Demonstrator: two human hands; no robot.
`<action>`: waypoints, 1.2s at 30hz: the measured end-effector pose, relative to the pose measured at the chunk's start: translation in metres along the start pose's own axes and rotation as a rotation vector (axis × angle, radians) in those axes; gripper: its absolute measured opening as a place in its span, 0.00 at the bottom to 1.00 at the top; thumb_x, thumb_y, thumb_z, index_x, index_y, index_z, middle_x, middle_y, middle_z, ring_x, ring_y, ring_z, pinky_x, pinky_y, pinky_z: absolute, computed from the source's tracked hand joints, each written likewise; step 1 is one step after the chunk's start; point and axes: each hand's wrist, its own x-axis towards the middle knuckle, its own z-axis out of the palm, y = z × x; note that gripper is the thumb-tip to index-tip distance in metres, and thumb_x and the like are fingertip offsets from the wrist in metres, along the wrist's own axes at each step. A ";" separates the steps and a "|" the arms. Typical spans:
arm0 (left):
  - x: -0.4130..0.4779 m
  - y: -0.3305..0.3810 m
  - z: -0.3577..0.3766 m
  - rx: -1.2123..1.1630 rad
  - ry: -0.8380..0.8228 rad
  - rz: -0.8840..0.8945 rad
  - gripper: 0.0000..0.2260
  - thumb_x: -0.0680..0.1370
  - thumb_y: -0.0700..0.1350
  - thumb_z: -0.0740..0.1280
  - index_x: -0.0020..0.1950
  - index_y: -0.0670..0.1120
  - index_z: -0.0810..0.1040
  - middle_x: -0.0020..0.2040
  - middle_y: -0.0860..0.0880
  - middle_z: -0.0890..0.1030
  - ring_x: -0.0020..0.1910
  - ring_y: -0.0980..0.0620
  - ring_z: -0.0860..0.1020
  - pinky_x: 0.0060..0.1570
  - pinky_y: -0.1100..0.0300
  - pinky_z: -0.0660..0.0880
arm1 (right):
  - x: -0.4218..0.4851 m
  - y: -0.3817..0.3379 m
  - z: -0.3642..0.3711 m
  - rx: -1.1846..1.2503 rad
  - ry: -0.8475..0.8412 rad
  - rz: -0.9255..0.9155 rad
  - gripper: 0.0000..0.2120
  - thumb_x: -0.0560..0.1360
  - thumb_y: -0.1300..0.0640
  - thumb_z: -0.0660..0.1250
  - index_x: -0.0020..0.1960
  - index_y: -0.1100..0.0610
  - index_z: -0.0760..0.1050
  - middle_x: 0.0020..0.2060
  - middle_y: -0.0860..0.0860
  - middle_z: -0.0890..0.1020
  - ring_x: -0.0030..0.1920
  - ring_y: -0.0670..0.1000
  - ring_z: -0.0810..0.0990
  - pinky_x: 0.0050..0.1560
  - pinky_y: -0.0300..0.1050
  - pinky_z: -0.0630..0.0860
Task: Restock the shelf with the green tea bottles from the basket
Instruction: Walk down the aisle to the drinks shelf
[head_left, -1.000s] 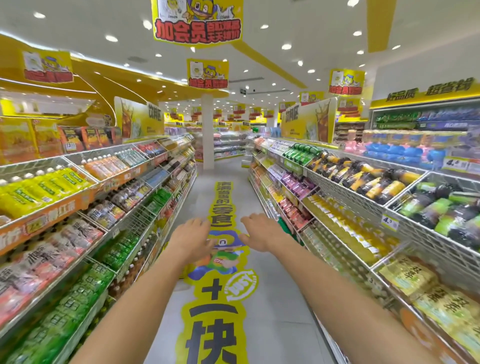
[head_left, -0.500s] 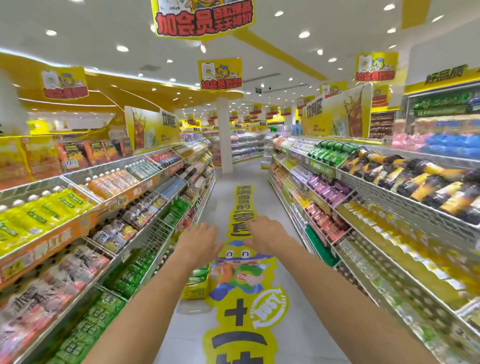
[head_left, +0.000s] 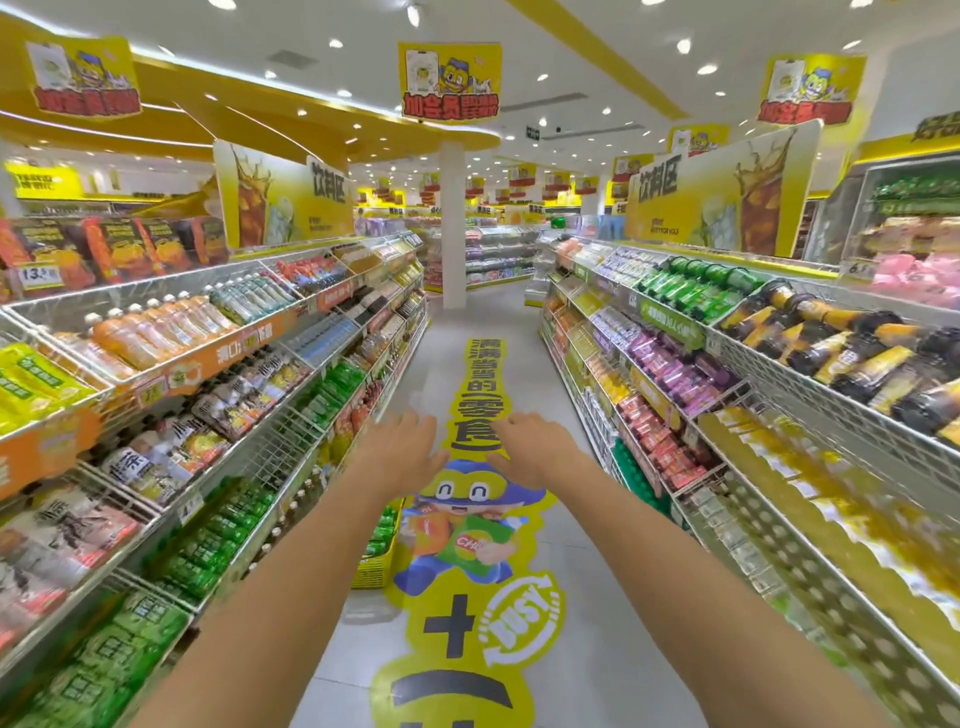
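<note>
- Reaching forward at mid-frame, the left hand (head_left: 402, 449) and the right hand (head_left: 530, 447) were both released, with fingers spread and nearly straight and palms facing down. They grasped nothing and were near each other but apart.
- The green tea bottles (head_left: 383, 527) sat in a yellow basket (head_left: 371, 571) on the floor, just left of centre in the lower half of the frame. The left forearm hid part of them, and only a few green labels showed, too blurred to read.
- The basket stood just beside the foot of the left shelves (head_left: 291, 426), at the left edge of a yellow floor sticker (head_left: 467, 525) with a cartoon figure.
- The left shelves rose in sloped tiers with wire fronts, and more green bottles (head_left: 228, 525) filled a low tier at lower left.
- The right shelves (head_left: 810, 566) ran along the right side of the frame, with perforated metal front edges that jutted toward the aisle.
- Between the two rows, grey floor (head_left: 587, 571) ran open up the centre of the frame to a white pillar (head_left: 453, 228) at upper centre.
</note>
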 end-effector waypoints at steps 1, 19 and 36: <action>0.015 0.001 0.008 -0.016 -0.003 0.003 0.24 0.82 0.61 0.57 0.69 0.44 0.70 0.65 0.42 0.74 0.66 0.40 0.73 0.62 0.45 0.72 | 0.012 0.007 0.007 0.005 -0.002 0.009 0.23 0.81 0.42 0.61 0.69 0.56 0.71 0.62 0.57 0.76 0.63 0.61 0.74 0.57 0.55 0.74; 0.388 -0.039 0.070 -0.102 0.093 0.170 0.22 0.82 0.59 0.59 0.67 0.44 0.71 0.64 0.42 0.76 0.65 0.40 0.74 0.61 0.46 0.73 | 0.304 0.143 0.052 -0.086 -0.011 0.152 0.24 0.82 0.42 0.59 0.71 0.56 0.69 0.66 0.57 0.75 0.67 0.60 0.72 0.61 0.55 0.72; 0.652 -0.075 0.162 -0.028 -0.013 0.085 0.25 0.83 0.60 0.57 0.72 0.44 0.67 0.67 0.43 0.73 0.68 0.41 0.72 0.61 0.47 0.71 | 0.584 0.271 0.137 -0.033 -0.044 0.076 0.26 0.80 0.41 0.60 0.71 0.56 0.69 0.65 0.57 0.75 0.66 0.61 0.74 0.62 0.58 0.74</action>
